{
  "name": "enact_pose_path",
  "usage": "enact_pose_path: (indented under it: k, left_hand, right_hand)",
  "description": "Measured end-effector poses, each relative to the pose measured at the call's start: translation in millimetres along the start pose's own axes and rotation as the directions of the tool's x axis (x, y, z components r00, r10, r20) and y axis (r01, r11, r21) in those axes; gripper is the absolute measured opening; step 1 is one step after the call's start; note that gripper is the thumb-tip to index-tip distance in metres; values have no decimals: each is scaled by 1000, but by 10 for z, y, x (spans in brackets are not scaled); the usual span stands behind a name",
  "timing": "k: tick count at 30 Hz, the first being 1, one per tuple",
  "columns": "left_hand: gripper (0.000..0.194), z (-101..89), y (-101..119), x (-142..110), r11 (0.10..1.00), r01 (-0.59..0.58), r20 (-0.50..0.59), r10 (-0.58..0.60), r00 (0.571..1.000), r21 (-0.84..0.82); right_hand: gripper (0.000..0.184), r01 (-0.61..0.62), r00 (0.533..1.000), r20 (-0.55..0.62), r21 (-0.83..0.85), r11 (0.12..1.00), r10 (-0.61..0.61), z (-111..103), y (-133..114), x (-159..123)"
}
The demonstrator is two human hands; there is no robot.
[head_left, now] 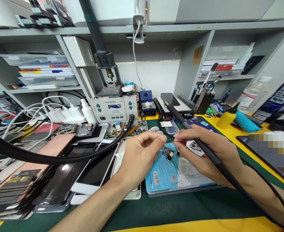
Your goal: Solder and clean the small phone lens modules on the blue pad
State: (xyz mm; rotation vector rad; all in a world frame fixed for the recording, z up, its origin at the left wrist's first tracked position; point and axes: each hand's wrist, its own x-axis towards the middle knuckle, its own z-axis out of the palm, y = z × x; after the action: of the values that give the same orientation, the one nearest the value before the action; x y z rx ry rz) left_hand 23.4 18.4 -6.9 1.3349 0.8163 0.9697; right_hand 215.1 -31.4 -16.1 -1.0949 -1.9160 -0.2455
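My left hand (pixel 137 154) is closed in a pinch, thumb against forefinger, on what looks like a very thin wire (pixel 169 140). A black soldering iron (pixel 208 152) lies across my right hand (pixel 218 145), its tip pointing up and away from me. The right thumb and forefinger come close together near the wire's other end; whether they grip it I cannot tell. Below the fingertips, a small black-and-silver phone camera module (pixel 167 153) rests on a blue-and-white printed box (pixel 160 177). Another silver camera module (pixel 195 146) sits beside my right fingers, partly hidden.
Phones (pixel 93 167) and phone parts are stacked at left, under a thick black hose (pixel 59 158). A hot-air station (pixel 115 108), a tray of circuit boards (pixel 122 129) and a heating plate (pixel 174 109) stand behind. Bottles (pixel 226 117) and a tablet (pixel 268 154) are at right.
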Motion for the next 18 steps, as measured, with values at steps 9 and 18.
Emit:
enact_pose_path:
  k: [9, 18]
  left_hand:
    - [22, -87, -18, -13, 904, -215, 41, 215, 976, 369]
    - [20, -175, 20, 34, 830, -161, 75, 143, 987, 534]
  right_hand:
    - [17, -240, 965, -70, 157, 958, 253, -92, -69, 96]
    - [31, -405, 819, -142, 545, 735, 556, -162, -53, 260]
